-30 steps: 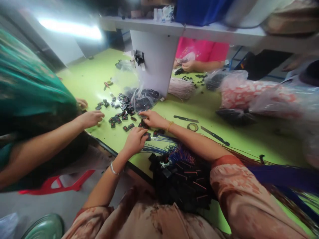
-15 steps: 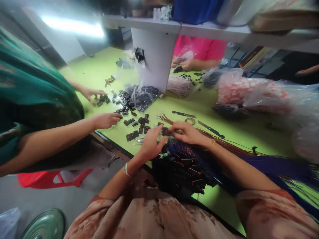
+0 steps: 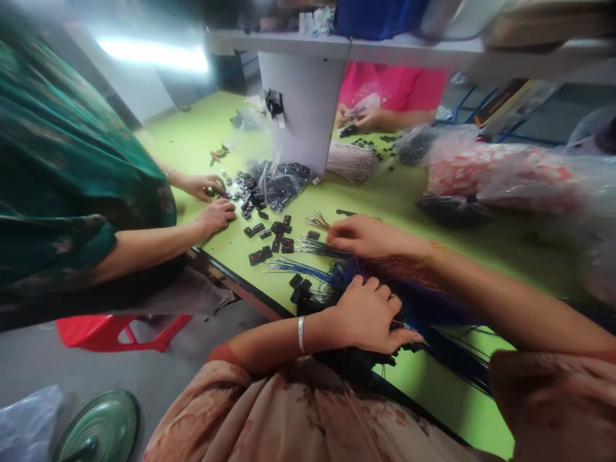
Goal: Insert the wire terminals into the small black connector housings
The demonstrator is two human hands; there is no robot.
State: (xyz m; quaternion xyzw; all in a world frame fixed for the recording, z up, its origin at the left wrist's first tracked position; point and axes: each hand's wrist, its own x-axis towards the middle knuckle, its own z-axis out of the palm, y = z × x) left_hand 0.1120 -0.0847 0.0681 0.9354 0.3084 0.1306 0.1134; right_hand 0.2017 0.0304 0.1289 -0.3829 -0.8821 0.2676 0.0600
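Observation:
My left hand (image 3: 368,314), a silver bangle on its wrist, lies over a heap of black connectors (image 3: 353,359) with wires at the table's near edge. Its fingers bend over the heap and its thumb points right. Beyond it, my right hand (image 3: 359,234) is closed at the ends of brown wires (image 3: 318,221) and black wires (image 3: 315,246); its fingertips are partly hidden, and what they hold cannot be made out. Blue wires (image 3: 298,265) fan out left of my hands. Loose black connectors with red parts (image 3: 279,236) lie farther left.
On the left, a co-worker's hands (image 3: 214,215) handle small black parts beside a clear bag of black parts (image 3: 283,186). Another person in pink (image 3: 394,90) works behind the white divider (image 3: 301,109). Plastic-wrapped bundles (image 3: 500,170) lie right. A red stool (image 3: 106,330) stands below.
The black connector between my hands is no longer seen there. My left hand has moved right and nearer, onto the heap; my right hand has shifted slightly farther away. The co-worker's hands have come closer together.

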